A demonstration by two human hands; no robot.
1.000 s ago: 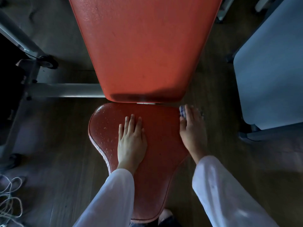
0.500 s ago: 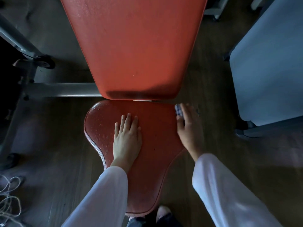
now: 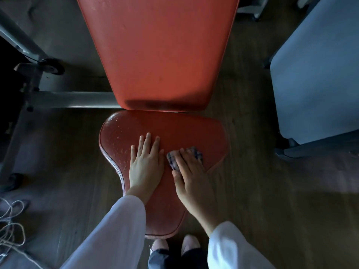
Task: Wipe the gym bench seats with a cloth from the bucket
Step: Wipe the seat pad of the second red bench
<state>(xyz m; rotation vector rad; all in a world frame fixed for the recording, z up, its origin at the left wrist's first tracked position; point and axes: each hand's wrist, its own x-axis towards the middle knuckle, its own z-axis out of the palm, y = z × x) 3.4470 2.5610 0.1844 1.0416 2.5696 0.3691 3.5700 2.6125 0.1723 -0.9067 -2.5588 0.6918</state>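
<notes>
Checked cloth point(image 3: 173, 159) under right hand point(image 3: 191, 178) fingers, on seat point(image 3: 186, 131)

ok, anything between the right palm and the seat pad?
Yes, head view: a checked cloth lies under the right hand, pressed flat onto the seat pad.

Counted from above: two red pads, two hands, one cloth.

One worn red vinyl seat pad point(image 3: 174, 131), one long red backrest pad point(image 3: 159, 51), two bare hands (left point(image 3: 145, 166), right point(image 3: 191, 177)), one checked cloth point(image 3: 172, 161), two shoes point(image 3: 174, 246).
</notes>
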